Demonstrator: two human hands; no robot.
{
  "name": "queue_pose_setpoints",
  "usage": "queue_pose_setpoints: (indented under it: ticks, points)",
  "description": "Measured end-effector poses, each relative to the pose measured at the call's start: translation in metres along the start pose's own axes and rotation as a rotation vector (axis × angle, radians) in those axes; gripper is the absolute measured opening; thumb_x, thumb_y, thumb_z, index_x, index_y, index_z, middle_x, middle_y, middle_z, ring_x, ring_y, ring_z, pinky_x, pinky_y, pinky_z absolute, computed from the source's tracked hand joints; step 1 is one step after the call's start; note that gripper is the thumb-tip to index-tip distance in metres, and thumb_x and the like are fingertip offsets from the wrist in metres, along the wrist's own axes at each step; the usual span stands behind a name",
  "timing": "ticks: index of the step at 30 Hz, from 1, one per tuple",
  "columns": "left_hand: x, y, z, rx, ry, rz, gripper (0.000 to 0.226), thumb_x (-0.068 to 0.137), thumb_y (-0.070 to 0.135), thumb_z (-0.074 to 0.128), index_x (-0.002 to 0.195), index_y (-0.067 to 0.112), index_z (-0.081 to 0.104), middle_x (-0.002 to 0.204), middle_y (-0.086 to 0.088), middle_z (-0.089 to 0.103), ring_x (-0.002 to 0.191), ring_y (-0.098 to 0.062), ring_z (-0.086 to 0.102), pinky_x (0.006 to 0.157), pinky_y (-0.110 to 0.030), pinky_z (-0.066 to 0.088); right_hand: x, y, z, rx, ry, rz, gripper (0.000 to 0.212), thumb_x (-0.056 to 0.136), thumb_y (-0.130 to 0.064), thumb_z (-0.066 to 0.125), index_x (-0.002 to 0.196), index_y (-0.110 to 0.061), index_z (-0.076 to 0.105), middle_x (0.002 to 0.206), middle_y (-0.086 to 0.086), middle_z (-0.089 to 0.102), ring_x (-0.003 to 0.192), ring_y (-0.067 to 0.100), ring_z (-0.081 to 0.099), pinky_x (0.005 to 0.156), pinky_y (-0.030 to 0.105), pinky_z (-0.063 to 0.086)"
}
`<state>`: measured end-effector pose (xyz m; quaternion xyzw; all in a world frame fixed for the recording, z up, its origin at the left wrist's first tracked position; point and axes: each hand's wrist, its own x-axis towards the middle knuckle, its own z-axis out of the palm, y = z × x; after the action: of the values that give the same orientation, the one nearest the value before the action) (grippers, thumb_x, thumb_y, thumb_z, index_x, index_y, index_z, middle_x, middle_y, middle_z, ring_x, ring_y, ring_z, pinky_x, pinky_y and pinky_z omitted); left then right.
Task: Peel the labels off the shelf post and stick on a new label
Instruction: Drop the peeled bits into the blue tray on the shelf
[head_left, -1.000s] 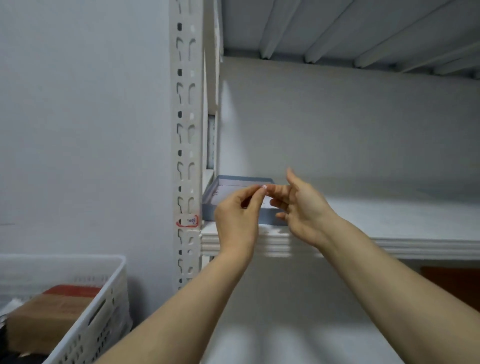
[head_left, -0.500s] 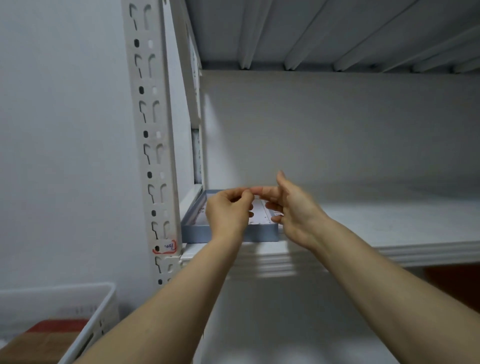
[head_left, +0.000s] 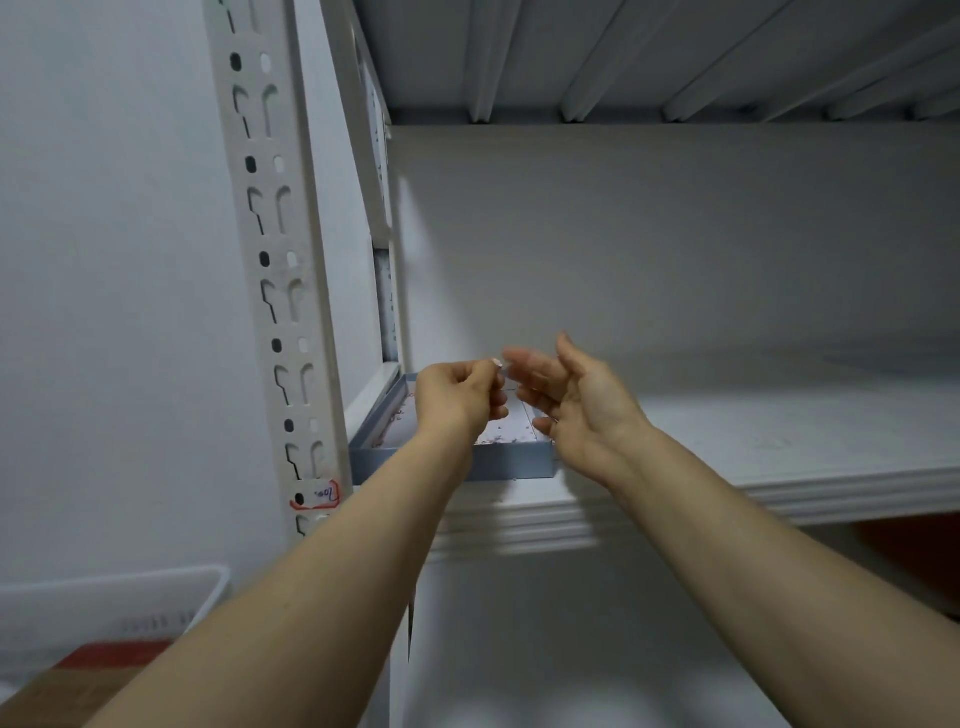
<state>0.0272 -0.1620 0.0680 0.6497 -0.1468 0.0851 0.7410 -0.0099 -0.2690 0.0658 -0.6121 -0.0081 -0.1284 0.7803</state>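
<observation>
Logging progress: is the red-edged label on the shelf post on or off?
On. The red-edged label sits on the shelf post beside a round hole; left hand and right hand are by the grey box.

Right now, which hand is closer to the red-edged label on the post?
Left. The left hand, pinching a small sticker over the tray, is up and right of the label; the right hand is farther right.

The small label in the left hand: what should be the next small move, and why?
Probably carry it left to the shelf post: the left hand pinches the small label above the blue tray, and the right hand is open.
</observation>
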Motion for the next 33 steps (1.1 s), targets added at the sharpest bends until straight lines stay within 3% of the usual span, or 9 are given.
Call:
queue_pose_setpoints:
  ticks: [9, 13, 16, 18, 22, 25, 29, 31, 33]
  points:
    - [0.007, 0.002, -0.003, -0.149, -0.074, -0.082, 0.028, 0.093, 0.0, 0.037, 0.076, -0.001, 0.059, 0.062, -0.008, 0.05, 0.054, -0.016, 0.043, 0.046, -0.018, 0.044, 0.013, -0.002, 0.001, -0.193, 0.124, -0.136, 0.011, 0.09, -0.02, 0.058, 0.093, -0.016, 0.068, 0.083, -0.005, 0.066, 0.073, 0.008, 0.058, 0.066, 0.025, 0.036]
    - [0.007, 0.008, -0.002, -0.144, -0.059, -0.134, 0.028, 0.091, 0.0, 0.034, 0.076, -0.003, 0.058, 0.064, -0.011, 0.054, 0.055, -0.017, 0.048, 0.047, -0.019, 0.049, 0.018, 0.0, 0.003, -0.275, 0.114, -0.18, 0.013, 0.091, -0.009, 0.057, 0.096, -0.013, 0.067, 0.081, -0.002, 0.067, 0.07, 0.006, 0.061, 0.072, 0.025, 0.045]
    - [0.015, 0.003, -0.003, -0.018, -0.018, -0.125, 0.023, 0.088, -0.003, 0.044, 0.07, -0.002, 0.059, 0.063, -0.011, 0.055, 0.06, -0.023, 0.055, 0.066, -0.026, 0.057, 0.023, 0.003, 0.002, -0.367, 0.138, -0.191, 0.016, 0.09, -0.001, 0.054, 0.094, -0.012, 0.066, 0.093, 0.007, 0.068, 0.073, 0.01, 0.063, 0.078, 0.03, 0.049]
    - [0.023, -0.003, -0.005, 0.131, 0.015, -0.093, 0.018, 0.086, -0.002, 0.053, 0.071, 0.002, 0.063, 0.064, -0.009, 0.058, 0.07, -0.026, 0.059, 0.083, -0.036, 0.055, 0.023, 0.005, 0.001, -0.428, 0.15, -0.205, 0.02, 0.088, 0.003, 0.055, 0.1, -0.007, 0.067, 0.101, 0.011, 0.067, 0.076, 0.013, 0.062, 0.071, 0.022, 0.047]
    - [0.021, -0.003, -0.005, 0.412, 0.033, 0.04, 0.024, 0.083, 0.026, 0.068, 0.072, 0.005, 0.069, 0.068, -0.008, 0.061, 0.066, -0.02, 0.054, 0.071, -0.031, 0.048, 0.017, 0.008, -0.001, -0.678, 0.197, -0.283, 0.013, 0.078, -0.017, 0.073, 0.081, -0.004, 0.073, 0.076, 0.009, 0.07, 0.07, 0.012, 0.057, 0.067, 0.025, 0.042]
    - [0.016, -0.005, -0.01, 0.498, 0.041, 0.11, 0.035, 0.085, 0.038, 0.062, 0.082, 0.005, 0.074, 0.068, -0.006, 0.063, 0.067, -0.018, 0.056, 0.069, -0.029, 0.044, 0.004, 0.009, 0.002, -0.932, 0.211, -0.365, 0.038, 0.074, -0.038, 0.073, 0.053, -0.009, 0.059, 0.056, -0.007, 0.056, 0.06, 0.015, 0.048, 0.061, 0.029, 0.038]
    - [0.01, -0.006, -0.024, 0.474, 0.034, 0.127, 0.024, 0.086, 0.031, 0.062, 0.071, 0.013, 0.065, 0.077, -0.002, 0.066, 0.079, -0.019, 0.061, 0.078, -0.032, 0.049, -0.021, 0.012, 0.006, -1.059, -0.113, -0.496, 0.008, 0.079, -0.026, 0.071, 0.078, -0.018, 0.072, 0.083, -0.006, 0.062, 0.075, 0.013, 0.056, 0.07, 0.025, 0.042]
    - [0.004, -0.006, -0.028, 0.468, 0.05, 0.134, 0.036, 0.089, 0.031, 0.058, 0.058, 0.013, 0.054, 0.061, -0.002, 0.053, 0.062, -0.018, 0.05, 0.068, -0.03, 0.042, -0.029, 0.017, 0.006, -1.232, -0.291, -0.476, 0.027, 0.076, -0.028, 0.074, 0.102, -0.018, 0.072, 0.098, -0.004, 0.065, 0.084, 0.01, 0.057, 0.072, 0.016, 0.041]
    - [-0.004, -0.008, -0.031, 0.476, 0.049, 0.142, 0.032, 0.091, 0.031, 0.055, 0.066, 0.012, 0.058, 0.063, -0.007, 0.051, 0.063, -0.02, 0.046, 0.066, -0.032, 0.041, -0.031, 0.024, 0.007, -1.394, -0.396, -0.499, 0.038, 0.077, -0.031, 0.073, 0.114, -0.022, 0.067, 0.115, -0.005, 0.062, 0.099, 0.01, 0.055, 0.079, 0.016, 0.039]
